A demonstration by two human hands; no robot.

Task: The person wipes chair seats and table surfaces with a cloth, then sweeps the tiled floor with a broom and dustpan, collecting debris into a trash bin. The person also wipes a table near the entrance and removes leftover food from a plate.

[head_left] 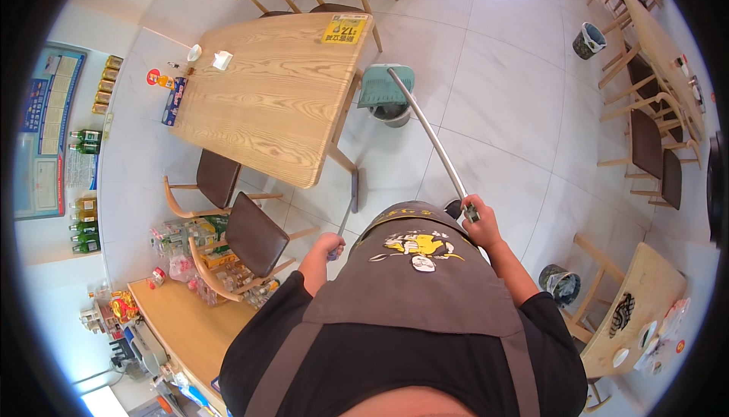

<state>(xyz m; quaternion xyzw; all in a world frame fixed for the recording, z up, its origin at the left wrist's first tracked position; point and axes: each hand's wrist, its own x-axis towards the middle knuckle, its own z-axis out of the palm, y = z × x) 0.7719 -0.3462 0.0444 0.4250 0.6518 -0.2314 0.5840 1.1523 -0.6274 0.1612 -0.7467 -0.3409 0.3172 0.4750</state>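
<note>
My right hand (pixel 481 220) is closed round the end of a long silver handle. This handle runs forward to a teal dustpan (pixel 386 83), which is tilted over a small waste bin (pixel 393 116) at the table's right end. The pan covers much of the bin's opening. My left hand (pixel 329 245) grips a thin grey handle that looks like a broom's (pixel 346 218). Its far end meets a narrow dark grey piece (pixel 358 189) beside the table leg. The lower part of this broom is hard to make out.
A wooden table (pixel 266 91) stands ahead on the left, with brown-seated chairs (pixel 257 233) at its near side. Packed bottles (pixel 197 265) sit by a wooden counter (pixel 178 326). To the right are more tables, chairs and two lined bins (pixel 560 284). Pale tiles (pixel 493 113) cover the floor.
</note>
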